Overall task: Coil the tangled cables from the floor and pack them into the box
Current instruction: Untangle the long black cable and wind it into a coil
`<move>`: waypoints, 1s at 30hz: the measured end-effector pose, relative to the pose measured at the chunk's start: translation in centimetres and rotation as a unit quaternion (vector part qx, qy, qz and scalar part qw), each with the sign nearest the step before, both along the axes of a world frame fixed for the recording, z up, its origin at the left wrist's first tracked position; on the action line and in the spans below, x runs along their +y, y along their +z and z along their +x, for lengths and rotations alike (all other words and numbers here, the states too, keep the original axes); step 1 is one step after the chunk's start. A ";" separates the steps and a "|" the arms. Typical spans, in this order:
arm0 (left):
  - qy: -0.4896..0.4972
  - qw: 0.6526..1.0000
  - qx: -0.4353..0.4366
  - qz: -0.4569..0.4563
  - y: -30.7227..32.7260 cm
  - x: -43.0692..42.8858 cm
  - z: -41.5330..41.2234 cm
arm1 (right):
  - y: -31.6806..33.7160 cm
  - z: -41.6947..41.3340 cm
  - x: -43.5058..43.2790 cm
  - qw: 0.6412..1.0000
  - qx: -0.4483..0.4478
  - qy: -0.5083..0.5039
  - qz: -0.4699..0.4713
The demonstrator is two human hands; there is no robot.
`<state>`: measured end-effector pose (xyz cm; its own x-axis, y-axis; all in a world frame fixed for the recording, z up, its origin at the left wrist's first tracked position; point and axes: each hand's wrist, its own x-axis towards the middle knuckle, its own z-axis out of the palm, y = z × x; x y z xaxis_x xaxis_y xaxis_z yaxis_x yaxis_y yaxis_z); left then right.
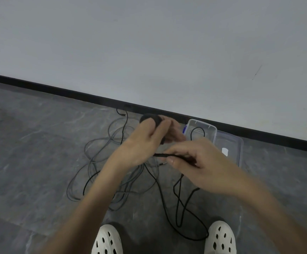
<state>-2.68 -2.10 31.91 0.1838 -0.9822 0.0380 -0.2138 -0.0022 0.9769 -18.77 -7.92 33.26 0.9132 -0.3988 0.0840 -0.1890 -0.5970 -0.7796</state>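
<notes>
Nearest, two white perforated clogs [107,239] stand apart, and slack loops of a thin black braided cable [167,215] trail on the floor between them, so the line can feed upward freely. Above, the right hand [200,167] pinches that cable between thumb and curled fingers, holding a short stretch level, probably to guide the next turn. The left hand [141,143] sits just beyond, its fingers wrapped round a dark coil [149,118]; motion blur hides how many turns it holds. Under and left of the hands, long grey cables [94,162] lie tangled on the floor, yet to be wound. Farther right, a clear plastic box [202,123] stands open within reach, one black cable loop [197,132] inside, its clear lid [229,143] laid just beside it, by the black skirting board [75,92].
</notes>
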 end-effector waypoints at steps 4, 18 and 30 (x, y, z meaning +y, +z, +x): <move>-0.070 0.989 0.029 0.129 -0.1 0.1 -0.8 | 0.5 -0.6 -0.6 0.998 -0.034 -0.040 0.023; -0.137 0.951 0.251 0.117 0.0 -0.2 -1.6 | 0.9 -1.6 -2.4 0.975 -0.126 -0.092 0.159; -0.093 0.975 0.182 0.087 0.2 -0.3 -2.0 | 1.2 -2.0 -2.3 0.984 -0.095 -0.038 0.147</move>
